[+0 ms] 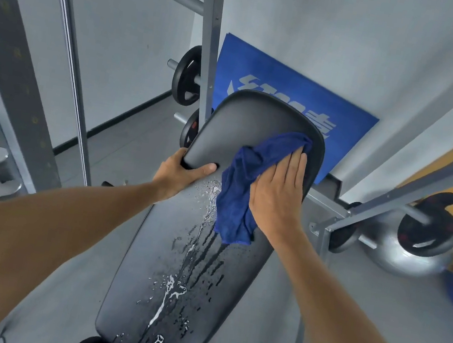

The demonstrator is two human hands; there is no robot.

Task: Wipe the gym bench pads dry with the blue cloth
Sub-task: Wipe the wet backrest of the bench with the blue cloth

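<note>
**Cloth on the upper pad, water on the lower one**

Your right hand (278, 191) lies flat and open, fingers straight and together, pressing the blue cloth (246, 186) against the raised upper pad (243, 132) of the gym bench. The cloth is bunched under your palm: its top end pokes out past your fingertips near the pad's right edge, and its loose tail hangs down over the gap onto the top of the long lower pad (174, 267).

Your left hand (181, 174) is closed around the lower left corner of the upper pad, thumb lying across the pad's face and the fingers wrapped behind the edge, out of sight. The upper pad is tilted up toward the wall, and its surface looks matte with no visible drops.

The lower pad is wet. Beads and streaks of water (191, 254) run down its middle, from just below your left thumb, past the cloth's tail, to the near end at the bottom of the view.

Behind the bench a blue mat (265, 70) with white lettering leans against the wall. Black weight plates (187, 74) sit on pegs of the grey rack to the left, and another plate (433, 225) on a peg to the right.
</note>
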